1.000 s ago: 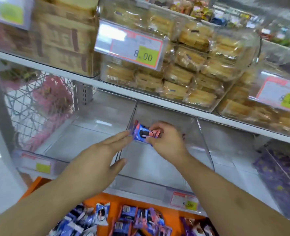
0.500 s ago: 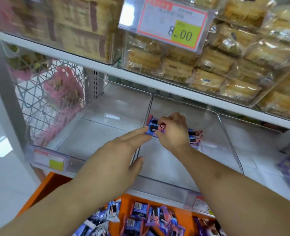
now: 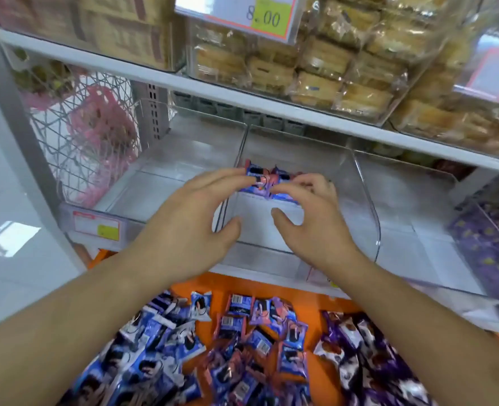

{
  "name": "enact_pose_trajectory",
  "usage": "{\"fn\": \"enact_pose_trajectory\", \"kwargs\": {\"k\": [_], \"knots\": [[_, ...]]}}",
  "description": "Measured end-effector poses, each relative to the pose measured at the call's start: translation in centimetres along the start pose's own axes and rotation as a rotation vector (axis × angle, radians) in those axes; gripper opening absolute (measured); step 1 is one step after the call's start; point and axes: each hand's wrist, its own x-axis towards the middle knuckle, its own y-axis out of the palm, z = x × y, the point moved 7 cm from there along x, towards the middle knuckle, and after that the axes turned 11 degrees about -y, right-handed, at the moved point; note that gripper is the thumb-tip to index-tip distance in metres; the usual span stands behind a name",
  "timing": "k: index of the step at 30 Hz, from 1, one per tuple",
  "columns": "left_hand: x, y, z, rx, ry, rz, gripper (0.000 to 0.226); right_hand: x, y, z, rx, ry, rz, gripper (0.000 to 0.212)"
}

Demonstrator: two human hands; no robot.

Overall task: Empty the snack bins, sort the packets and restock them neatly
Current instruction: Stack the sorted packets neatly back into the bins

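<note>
Since one second ago: view tilted down, more of the orange surface exposed at 6 o'clock; right hand no longer pinching a single packet, left hand drawn in to the row from 9 o'clock.

Shelf unit: upper tier at 12 to 2 o'clock stacked with wrapped pastries behind an 8.00 price tag. Lower tier: three clear bins, left bin at 10 o'clock and right bin at 3 o'clock bare of packets, middle bin at centre being restocked. Purple bag at 4 o'clock.

Loose heap at 6 o'clock: blue sandwich-cookie packets toward 7 o'clock, pink-tinted ones in the middle, purple brown-cookie packets toward 5 o'clock. Sorting judged unfinished.

Hands: both reaching into the middle bin, fingers loosely curved, fingertips of each touching the ends of a short row of packets at the bin's rear, 12 o'clock from the wrists; thumbs spread apart, gripping nothing.

Step in hand, as judged: squaring the first row. Best done by pressing inward evenly from both ends, keeping packets on edge and faces forward, seated against the rear wall before release; light pressure only, since film wrappers slide and topple readily.
</note>
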Motion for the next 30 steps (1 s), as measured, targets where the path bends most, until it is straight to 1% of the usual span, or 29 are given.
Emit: {"fn": "enact_pose_trajectory", "kwargs": {"k": [2,3,5,7,10,14,16,17,19,22,24,26,30], "knots": [[-1.4,-0.4,-1.3,-0.036,0.019,0.048,0.056,-3.6,-2.2,2.6,0.038,-0.063,0.035,0.029],[-2.3,-0.4,-2.0,-0.060,0.024,0.094,0.055,-5.5,-2.8,3.6,0.064,-0.096,0.080,0.027],[-3.9,0.3,-2.9,-0.085,0.026,0.216,0.051,-9.2,-2.3,4.7,0.145,-0.107,0.235,0.024],[-5.5,1.8,-3.1,-0.079,-0.005,0.349,0.042,-12.7,0.1,4.4,0.177,-0.073,0.427,0.024],[-8.1,6.4,-1.8,-0.006,-0.069,0.532,0.027,-17.4,5.1,2.1,0.163,-0.013,0.644,0.030],[-12.3,15.8,4.0,0.254,-0.148,0.798,0.027,-22.5,12.0,-1.9,0.125,0.081,0.934,0.043],[-14.1,19.5,6.9,0.297,-0.212,0.882,0.019,-24.3,15.1,-3.5,0.098,0.129,1.027,0.050],[-15.0,20.9,8.0,0.312,-0.239,0.914,0.017,-25.0,16.4,-4.1,0.095,0.154,1.058,0.050],[-15.9,23.3,10.6,0.359,-0.273,0.925,0.027,-26.0,18.6,-4.8,0.108,0.227,1.066,0.050],[-16.0,25.8,13.3,0.329,-0.323,0.861,0.046,-27.2,20.8,-6.0,0.079,0.307,1.039,0.071],[-16.0,27.4,14.5,0.310,-0.349,0.846,0.054,-27.9,21.8,-6.3,0.073,0.317,1.046,0.078],[-16.1,29.5,15.6,0.284,-0.352,0.834,0.054,-28.4,23.0,-6.6,0.096,0.314,1.046,0.075],[-16.3,31.4,16.5,0.321,-0.373,0.775,0.037,-28.3,23.9,-6.9,0.208,0.415,0.962,0.050]]}}
